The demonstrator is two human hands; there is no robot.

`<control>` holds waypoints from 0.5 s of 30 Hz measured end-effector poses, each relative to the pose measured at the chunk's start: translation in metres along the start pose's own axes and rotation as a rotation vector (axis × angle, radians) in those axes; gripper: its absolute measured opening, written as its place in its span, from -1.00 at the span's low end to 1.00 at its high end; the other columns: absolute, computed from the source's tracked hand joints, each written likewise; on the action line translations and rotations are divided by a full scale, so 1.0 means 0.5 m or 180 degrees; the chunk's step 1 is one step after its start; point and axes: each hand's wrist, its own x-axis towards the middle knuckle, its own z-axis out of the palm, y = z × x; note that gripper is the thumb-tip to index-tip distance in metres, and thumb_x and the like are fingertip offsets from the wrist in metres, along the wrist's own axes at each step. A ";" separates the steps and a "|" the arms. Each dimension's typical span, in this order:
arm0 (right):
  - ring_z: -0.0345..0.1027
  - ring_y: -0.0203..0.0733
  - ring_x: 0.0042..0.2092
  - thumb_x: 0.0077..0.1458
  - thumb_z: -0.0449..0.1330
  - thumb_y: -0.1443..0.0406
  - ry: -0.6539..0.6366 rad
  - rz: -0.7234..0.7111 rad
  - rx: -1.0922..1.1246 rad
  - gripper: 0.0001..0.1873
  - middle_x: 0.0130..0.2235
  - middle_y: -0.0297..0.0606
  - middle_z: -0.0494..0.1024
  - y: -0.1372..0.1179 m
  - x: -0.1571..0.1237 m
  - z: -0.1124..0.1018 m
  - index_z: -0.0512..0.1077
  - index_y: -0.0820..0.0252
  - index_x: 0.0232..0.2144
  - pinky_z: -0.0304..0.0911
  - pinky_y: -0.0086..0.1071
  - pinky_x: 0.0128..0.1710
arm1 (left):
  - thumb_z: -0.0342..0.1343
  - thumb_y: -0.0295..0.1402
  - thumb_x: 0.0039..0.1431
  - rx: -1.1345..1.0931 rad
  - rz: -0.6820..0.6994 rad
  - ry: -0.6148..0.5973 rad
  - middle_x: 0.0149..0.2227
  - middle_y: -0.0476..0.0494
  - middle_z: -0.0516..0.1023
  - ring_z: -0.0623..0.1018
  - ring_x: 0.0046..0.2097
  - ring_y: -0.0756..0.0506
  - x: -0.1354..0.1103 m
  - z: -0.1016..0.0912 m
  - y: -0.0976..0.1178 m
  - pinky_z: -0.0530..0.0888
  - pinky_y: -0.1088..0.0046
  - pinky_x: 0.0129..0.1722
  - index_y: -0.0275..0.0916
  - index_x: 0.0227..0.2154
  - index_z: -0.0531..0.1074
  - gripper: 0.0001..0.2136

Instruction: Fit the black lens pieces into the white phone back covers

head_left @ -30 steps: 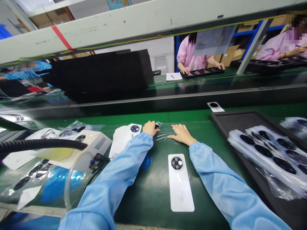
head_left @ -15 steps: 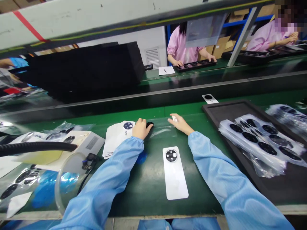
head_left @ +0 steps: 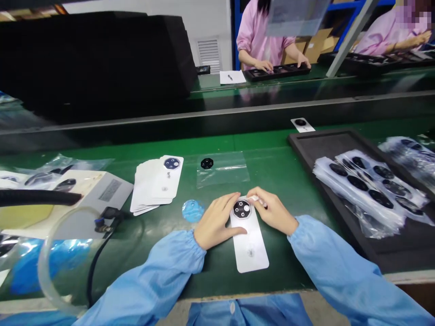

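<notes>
A white rectangular card [head_left: 249,246] lies on the green belt between my hands, with a round black camera-lens ring [head_left: 242,209] near its upper end. My left hand [head_left: 217,222] rests on the belt and the card's left edge, fingers beside the ring and holding nothing. My right hand [head_left: 272,213] sits against the card's top right, pinching a small white piece [head_left: 253,198] at its fingertips. Farther up, a clear plastic bag [head_left: 221,168] holds a black ring piece [head_left: 206,163]. A stack of white cards [head_left: 154,184] lies left of it, and a round blue film [head_left: 192,211] lies near my left hand.
A black tray [head_left: 326,140] of bagged black pieces stands to the right. At left are a white machine [head_left: 108,192], a black hose [head_left: 37,197] and a clear tube [head_left: 50,253]. Co-workers in pink sleeves [head_left: 261,40] handle trays at the far bench.
Both hands have moved down from the clear bag to the white card. The view has tilted farther down. The black piece now lies uncovered in the bag.
</notes>
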 end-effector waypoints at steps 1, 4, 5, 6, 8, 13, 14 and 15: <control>0.38 -0.22 -0.21 0.28 -0.01 0.34 -0.0078 -0.0085 -0.0054 -0.85 -0.23 -0.26 0.46 -0.008 -0.011 0.008 0.37 0.12 -0.22 0.29 -0.35 -0.18 | 0.21 0.07 0.02 -0.0053 -0.0004 0.0019 0.24 -0.36 0.26 0.30 0.24 -0.28 0.001 0.004 -0.005 0.29 0.08 0.18 -0.20 0.27 -0.03 -0.14; 0.38 -0.21 -0.17 0.26 -0.03 0.42 -0.0228 -0.0444 -0.0525 -0.79 -0.17 -0.21 0.43 -0.014 -0.025 0.030 0.38 0.13 -0.20 0.32 -0.34 -0.18 | 0.21 0.07 0.01 -0.0176 0.0001 0.0106 0.20 -0.34 0.32 0.34 0.21 -0.28 0.001 0.009 -0.012 0.30 0.07 0.16 -0.17 0.25 -0.03 -0.15; 0.39 -0.21 -0.19 0.25 -0.04 0.45 -0.0242 -0.0565 -0.0747 -0.77 -0.17 -0.20 0.44 -0.013 -0.026 0.037 0.37 0.14 -0.20 0.33 -0.35 -0.20 | 0.21 0.07 0.01 -0.0201 0.0007 0.0145 0.19 -0.34 0.33 0.35 0.20 -0.28 0.000 0.010 -0.013 0.30 0.08 0.16 -0.17 0.25 -0.03 -0.16; 0.39 -0.21 -0.21 0.24 -0.04 0.47 -0.0245 -0.0655 -0.0947 -0.76 -0.18 -0.20 0.45 -0.011 -0.026 0.042 0.37 0.15 -0.20 0.34 -0.35 -0.23 | 0.21 0.07 0.02 -0.0217 0.0019 0.0188 0.19 -0.34 0.34 0.35 0.20 -0.27 -0.001 0.012 -0.013 0.30 0.08 0.15 -0.17 0.25 -0.03 -0.16; 0.40 -0.19 -0.23 0.23 -0.06 0.48 -0.0265 -0.0736 -0.1185 -0.75 -0.20 -0.19 0.46 -0.007 -0.024 0.051 0.38 0.17 -0.20 0.34 -0.33 -0.26 | 0.20 0.07 0.03 -0.0227 0.0053 0.0258 0.18 -0.33 0.35 0.36 0.19 -0.27 -0.002 0.014 -0.012 0.30 0.10 0.15 -0.19 0.24 -0.01 -0.18; 0.38 -0.17 -0.22 0.23 -0.06 0.47 -0.0420 -0.0722 -0.1452 -0.75 -0.21 -0.17 0.45 -0.005 -0.023 0.057 0.38 0.18 -0.19 0.32 -0.31 -0.28 | 0.19 0.06 0.04 -0.0273 0.0076 0.0319 0.16 -0.30 0.38 0.36 0.19 -0.26 -0.001 0.012 -0.010 0.29 0.12 0.16 -0.22 0.22 0.03 -0.20; 0.38 -0.17 -0.22 0.23 -0.05 0.47 -0.0445 -0.0705 -0.1521 -0.75 -0.20 -0.17 0.44 -0.006 -0.023 0.057 0.37 0.17 -0.18 0.32 -0.32 -0.28 | 0.20 0.06 0.04 -0.0286 0.0063 0.0327 0.16 -0.29 0.38 0.36 0.19 -0.26 0.000 0.011 -0.010 0.28 0.13 0.16 -0.22 0.22 0.04 -0.20; 0.38 -0.17 -0.22 0.23 -0.05 0.47 -0.0463 -0.0680 -0.1581 -0.75 -0.20 -0.18 0.44 -0.008 -0.023 0.057 0.37 0.17 -0.17 0.31 -0.32 -0.29 | 0.20 0.06 0.03 -0.0294 0.0045 0.0329 0.17 -0.29 0.38 0.36 0.19 -0.25 0.001 0.010 -0.010 0.28 0.13 0.16 -0.23 0.22 0.04 -0.20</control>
